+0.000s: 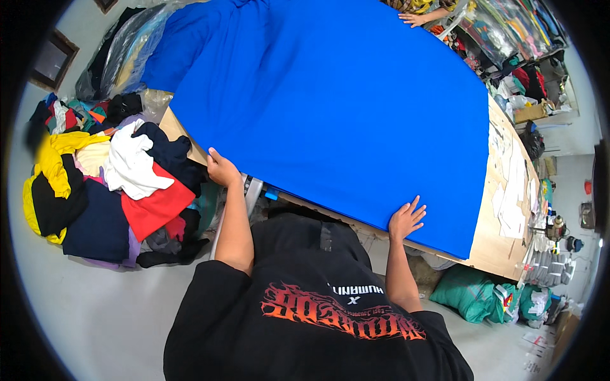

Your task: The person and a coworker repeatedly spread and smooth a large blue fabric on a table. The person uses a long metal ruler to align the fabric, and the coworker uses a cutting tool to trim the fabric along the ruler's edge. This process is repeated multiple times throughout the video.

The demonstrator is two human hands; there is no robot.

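Observation:
A wide sheet of blue fabric (356,127) lies over a wooden table (508,247). It is smooth across the middle and right, and wrinkled toward the far left. My left hand (223,170) is at the near left edge of the fabric, its fingers closed at the cloth's border and partly hidden. Farther right, my right hand (406,220) rests with spread fingers on the fabric close to its near edge. At the far side, another person's hand (414,20) lies flat at the cloth's edge.
A heap of mixed clothes (95,203) stands left of the table. Paper pieces (510,203) lie on the bare wood at right. Green sacks (467,293) sit on the floor at lower right. Plastic-wrapped fabric (130,54) stands at the far left, with crowded shelves (540,114) at right.

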